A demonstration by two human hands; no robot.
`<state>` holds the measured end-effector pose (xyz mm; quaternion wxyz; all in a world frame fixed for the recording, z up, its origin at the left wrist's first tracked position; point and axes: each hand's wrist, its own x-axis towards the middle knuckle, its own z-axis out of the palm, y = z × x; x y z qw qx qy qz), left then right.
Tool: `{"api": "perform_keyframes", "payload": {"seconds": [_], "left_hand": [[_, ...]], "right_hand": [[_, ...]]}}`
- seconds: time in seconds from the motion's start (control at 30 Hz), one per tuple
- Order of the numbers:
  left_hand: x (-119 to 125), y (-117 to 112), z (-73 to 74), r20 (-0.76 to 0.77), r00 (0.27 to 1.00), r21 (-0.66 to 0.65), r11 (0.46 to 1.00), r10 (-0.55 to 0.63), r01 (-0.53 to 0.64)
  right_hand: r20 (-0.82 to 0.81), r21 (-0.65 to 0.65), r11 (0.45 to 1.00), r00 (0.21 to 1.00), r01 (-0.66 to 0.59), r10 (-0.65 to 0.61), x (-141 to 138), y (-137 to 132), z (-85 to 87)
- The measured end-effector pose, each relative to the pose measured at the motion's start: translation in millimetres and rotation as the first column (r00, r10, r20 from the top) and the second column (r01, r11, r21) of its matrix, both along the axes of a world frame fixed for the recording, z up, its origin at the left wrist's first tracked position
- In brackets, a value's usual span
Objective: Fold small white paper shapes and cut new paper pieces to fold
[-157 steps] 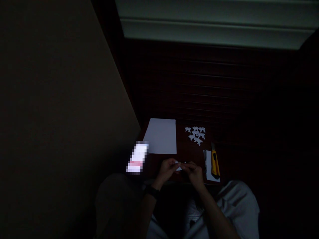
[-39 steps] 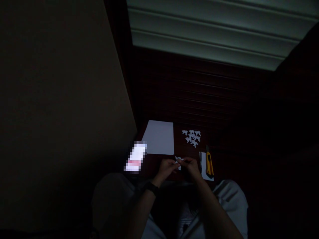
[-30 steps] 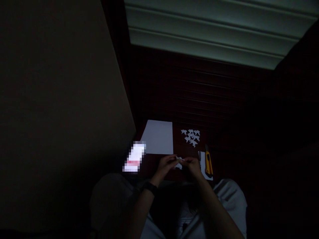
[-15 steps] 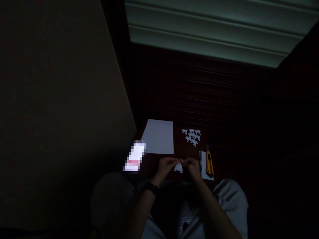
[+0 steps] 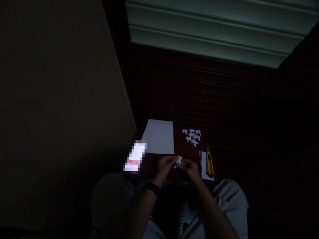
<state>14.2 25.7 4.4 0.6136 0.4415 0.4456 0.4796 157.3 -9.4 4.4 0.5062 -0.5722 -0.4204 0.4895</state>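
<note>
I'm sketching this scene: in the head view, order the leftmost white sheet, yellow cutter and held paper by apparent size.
1. Leftmost white sheet
2. Yellow cutter
3. Held paper, partly covered; full size unsure

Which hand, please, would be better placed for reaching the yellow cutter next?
Probably the right hand, which lies nearer the yellow cutter than the left hand; both are at the folded paper.

The folded paper (image 5: 179,159) is white (cutter (image 5: 209,163) yellow-and-black).

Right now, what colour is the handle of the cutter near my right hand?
The cutter's handle is yellow with black parts, shown in the head view.
</note>
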Motion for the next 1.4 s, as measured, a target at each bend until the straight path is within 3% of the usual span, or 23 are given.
{"api": "perform_keyframes", "payload": {"seconds": [0.37, 0.53, 0.7, 0.8, 1.1, 1.23, 1.4], "left_hand": [[0.0, 0.2, 3.9, -0.023, 0.993, -0.024, 0.993, -0.118, 0.118], [-1.0, 2.2, 3.4, -0.057, 0.996, -0.049, 0.996, -0.075, 0.072], [-4.6, -0.2, 11.5, -0.014, 0.999, -0.039, 0.998, -0.050, 0.049], [-6.3, -1.7, 15.2, 0.003, 0.999, -0.040, 0.999, -0.035, 0.035], [-5.5, -2.4, 21.4, 0.080, 0.997, -0.175, 0.984, -0.020, 0.034], [-7.6, -1.1, 23.1, 0.130, 0.991, -0.227, 0.973, -0.017, 0.047], [-6.5, 0.4, 20.0, 0.163, 0.986, -0.384, 0.918, -0.038, 0.099]], "right_hand": [[0.149, 0.019, 1.000, 0.989, 0.022, -0.024, 0.6, -3.1, -8.0], [0.181, 0.065, 0.998, 0.983, -0.007, -0.005, -0.2, -5.9, 1.9], [0.104, 0.183, 0.983, 0.994, 0.021, -0.041, -7.5, -9.9, 16.0], [0.143, 0.210, 0.978, 0.989, 0.013, -0.044, -10.1, -10.4, 20.9], [0.451, 0.354, 0.912, 0.892, -0.209, 0.030, -6.0, -14.1, 35.9], [0.478, 0.346, 0.898, 0.874, -0.273, 0.081, 0.5, -17.3, 36.5], [0.464, 0.350, 0.890, 0.880, -0.293, 0.107, 6.2, -17.6, 34.6]]}}
